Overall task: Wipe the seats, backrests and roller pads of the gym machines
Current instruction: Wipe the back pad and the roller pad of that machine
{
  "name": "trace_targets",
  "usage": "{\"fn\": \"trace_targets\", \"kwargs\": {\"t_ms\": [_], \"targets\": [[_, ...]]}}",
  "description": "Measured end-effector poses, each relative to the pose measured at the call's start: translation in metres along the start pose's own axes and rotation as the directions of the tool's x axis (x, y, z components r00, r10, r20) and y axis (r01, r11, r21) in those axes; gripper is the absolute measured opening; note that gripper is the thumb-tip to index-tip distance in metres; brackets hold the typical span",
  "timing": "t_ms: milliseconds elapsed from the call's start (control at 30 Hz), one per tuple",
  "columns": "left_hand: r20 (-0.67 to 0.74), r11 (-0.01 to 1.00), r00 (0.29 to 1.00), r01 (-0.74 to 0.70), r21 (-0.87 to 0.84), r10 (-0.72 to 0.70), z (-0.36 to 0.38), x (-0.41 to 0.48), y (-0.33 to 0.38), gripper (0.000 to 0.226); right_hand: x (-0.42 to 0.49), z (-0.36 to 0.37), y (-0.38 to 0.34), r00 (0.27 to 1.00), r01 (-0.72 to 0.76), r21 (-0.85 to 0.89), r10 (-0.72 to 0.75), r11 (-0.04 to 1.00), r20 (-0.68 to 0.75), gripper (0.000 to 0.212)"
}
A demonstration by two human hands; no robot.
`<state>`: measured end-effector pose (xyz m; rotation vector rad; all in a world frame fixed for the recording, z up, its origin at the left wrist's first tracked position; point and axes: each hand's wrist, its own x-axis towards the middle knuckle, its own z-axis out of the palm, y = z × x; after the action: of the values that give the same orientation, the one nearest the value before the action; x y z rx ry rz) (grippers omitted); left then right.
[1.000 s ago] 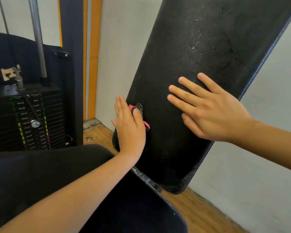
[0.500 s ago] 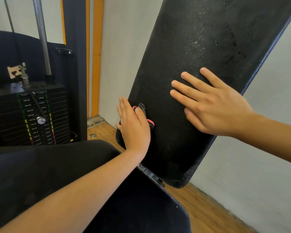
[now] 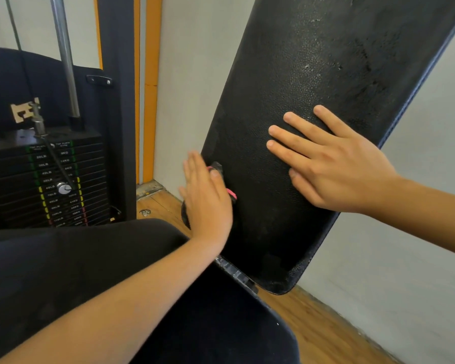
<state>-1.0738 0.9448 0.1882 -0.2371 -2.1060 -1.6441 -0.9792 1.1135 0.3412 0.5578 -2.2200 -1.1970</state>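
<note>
The black backrest (image 3: 313, 114) leans tilted against a pale wall (image 3: 418, 232), its lower end just above the dark seat (image 3: 221, 324) and the wooden floor (image 3: 318, 327). The right hand (image 3: 336, 164) lies flat on the pad, fingers spread. The left hand (image 3: 208, 200), fingers straight, presses what seems a pink-and-black cloth (image 3: 231, 194), mostly hidden, at the pad's left edge. A weight stack (image 3: 45, 185) and an orange post (image 3: 150, 101) stand at the left.
</note>
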Motion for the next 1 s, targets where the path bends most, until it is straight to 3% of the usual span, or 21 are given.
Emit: {"fn": "trace_targets", "kwargs": {"t_ms": [100,333,500,567,767,833,900,933,1000], "targets": [[0.025,0.994,0.993,-0.112,0.001,0.112,0.007,-0.015,0.002,0.058,0.0,-0.001,0.0,1.0,0.001,-0.003,-0.001,1.0,-0.01,0.056],[-0.025,1.0,1.0,0.0,-0.012,0.0,0.0,0.021,0.001,0.056,0.001,0.0,0.0,1.0,-0.002,-0.016,0.003,1.0,0.013,0.057],[0.069,0.961,0.96,-0.274,0.015,0.273,0.005,0.0,-0.002,0.058,0.001,0.0,-0.001,1.0,-0.006,-0.013,0.006,1.0,0.004,0.056],[0.105,0.947,0.941,-0.322,-0.01,0.321,0.006,0.001,-0.006,0.057,0.0,0.0,0.0,1.0,-0.006,-0.014,0.006,1.0,0.007,0.056],[0.006,0.994,0.995,-0.099,-0.05,0.1,0.007,0.013,0.001,0.057,0.0,0.0,-0.001,1.0,-0.006,-0.021,0.006,1.0,0.003,0.056],[0.056,0.968,0.967,-0.246,-0.045,0.248,0.004,-0.001,0.001,0.058,0.001,0.001,-0.001,1.0,-0.01,-0.016,0.01,1.0,-0.003,0.056],[0.158,0.896,0.883,-0.444,-0.021,0.441,0.003,-0.02,-0.005,0.06,0.001,0.0,-0.002,1.0,-0.012,-0.015,0.012,1.0,-0.009,0.056],[0.188,0.872,0.856,-0.489,-0.01,0.482,0.004,-0.027,-0.009,0.061,0.001,0.0,-0.002,1.0,-0.01,-0.017,0.01,1.0,-0.011,0.055],[0.187,0.885,0.867,-0.465,-0.024,0.461,0.007,-0.03,-0.011,0.059,0.001,0.0,-0.001,1.0,-0.009,-0.024,0.008,1.0,-0.011,0.056]]}}
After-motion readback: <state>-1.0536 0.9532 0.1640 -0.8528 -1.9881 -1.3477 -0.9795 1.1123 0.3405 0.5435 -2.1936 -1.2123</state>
